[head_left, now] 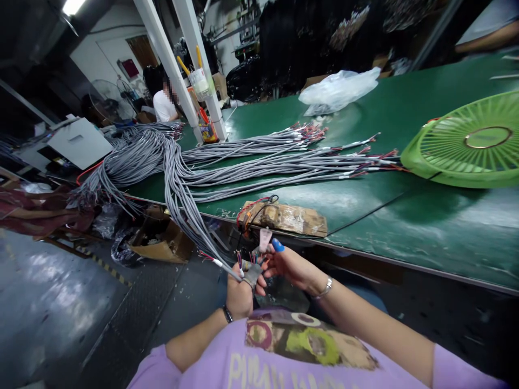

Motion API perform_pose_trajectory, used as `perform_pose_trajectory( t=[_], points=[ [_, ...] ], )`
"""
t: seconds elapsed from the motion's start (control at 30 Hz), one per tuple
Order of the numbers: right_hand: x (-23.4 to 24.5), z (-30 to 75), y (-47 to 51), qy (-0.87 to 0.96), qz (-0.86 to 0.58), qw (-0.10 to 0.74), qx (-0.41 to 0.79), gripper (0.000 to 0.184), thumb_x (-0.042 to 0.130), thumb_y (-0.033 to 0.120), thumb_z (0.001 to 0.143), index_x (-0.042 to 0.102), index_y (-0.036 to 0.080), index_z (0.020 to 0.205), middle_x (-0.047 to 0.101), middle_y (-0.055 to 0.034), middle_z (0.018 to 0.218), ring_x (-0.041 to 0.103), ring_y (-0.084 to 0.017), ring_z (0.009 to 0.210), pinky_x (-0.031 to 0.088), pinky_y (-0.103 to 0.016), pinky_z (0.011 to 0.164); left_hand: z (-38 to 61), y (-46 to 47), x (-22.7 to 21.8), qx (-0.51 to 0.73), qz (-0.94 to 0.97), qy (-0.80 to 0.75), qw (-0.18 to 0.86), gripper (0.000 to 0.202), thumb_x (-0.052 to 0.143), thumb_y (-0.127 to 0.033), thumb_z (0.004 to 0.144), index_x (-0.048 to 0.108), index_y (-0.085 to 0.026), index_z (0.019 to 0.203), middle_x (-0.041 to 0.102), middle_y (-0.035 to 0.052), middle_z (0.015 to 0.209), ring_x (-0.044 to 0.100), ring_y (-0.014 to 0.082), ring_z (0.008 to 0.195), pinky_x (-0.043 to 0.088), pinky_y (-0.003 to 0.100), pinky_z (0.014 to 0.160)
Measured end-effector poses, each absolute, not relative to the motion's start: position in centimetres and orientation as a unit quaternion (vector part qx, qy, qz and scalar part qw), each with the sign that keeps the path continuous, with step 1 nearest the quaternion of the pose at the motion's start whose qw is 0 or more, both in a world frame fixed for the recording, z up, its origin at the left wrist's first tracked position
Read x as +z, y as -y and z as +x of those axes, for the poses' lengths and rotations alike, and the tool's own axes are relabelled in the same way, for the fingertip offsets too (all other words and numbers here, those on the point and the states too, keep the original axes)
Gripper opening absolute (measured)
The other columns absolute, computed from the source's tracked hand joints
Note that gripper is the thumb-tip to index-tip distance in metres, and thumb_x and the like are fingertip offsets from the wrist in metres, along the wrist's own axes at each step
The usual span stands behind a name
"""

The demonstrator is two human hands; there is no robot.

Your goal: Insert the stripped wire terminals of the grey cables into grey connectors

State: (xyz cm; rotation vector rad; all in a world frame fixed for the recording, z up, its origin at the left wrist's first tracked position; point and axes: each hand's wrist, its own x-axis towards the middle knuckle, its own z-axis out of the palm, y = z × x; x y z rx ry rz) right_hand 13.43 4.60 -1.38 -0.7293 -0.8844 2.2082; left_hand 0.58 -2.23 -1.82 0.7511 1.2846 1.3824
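Observation:
My left hand (239, 294) is closed around the end of a grey cable (190, 221) whose stripped coloured wires (243, 258) fan out above my fingers. My right hand (290, 266), with a blue cot on one fingertip, pinches at those wire ends right beside the left hand. Both hands hover in front of the bench edge, just below a worn wooden block (290, 218) with red and black leads. The cable runs up over the edge into a large bundle of grey cables (243, 167) spread across the green bench (425, 227).
A green fan (466, 143) lies flat at the bench's right. A clear plastic bag (338, 89) sits at the back. White posts (194, 70) with a tool cup stand mid-bench. Another person in white sits far left. Cardboard boxes (162, 243) lie on the floor below.

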Motion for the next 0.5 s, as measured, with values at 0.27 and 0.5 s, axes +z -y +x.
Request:
perform_pose_trajectory(
  t=[0.27, 0.5],
  points=[
    [-0.7, 14.3, -3.1, 0.498, -0.319, 0.312, 0.743, 0.035, 0.068, 0.047, 0.069, 0.058, 0.014, 0.073, 0.06, 0.001, 0.06, 0.051, -0.009, 0.052, 0.039, -0.024, 0.053, -0.1, 2.7, -2.4, 0.491, 0.392, -0.538, 0.562, 0.032, 0.066, -0.045, 0.071, 0.053, -0.016, 0.072, 0.061, -0.0008, 0.05, 0.051, 0.0089, 0.036, 0.038, 0.019, 0.038],
    [-0.2, 14.3, -3.2, 0.556, -0.329, 0.292, 0.705, 0.033, 0.065, 0.048, 0.071, 0.058, 0.015, 0.072, 0.063, -0.0002, 0.059, 0.055, -0.012, 0.052, 0.043, -0.026, 0.056, -0.2, 2.6, -1.7, 0.454, 0.367, -0.524, 0.62, 0.036, 0.07, -0.046, 0.066, 0.055, -0.015, 0.075, 0.059, -0.0009, 0.046, 0.051, 0.0107, 0.035, 0.04, 0.021, 0.039]
  ],
)
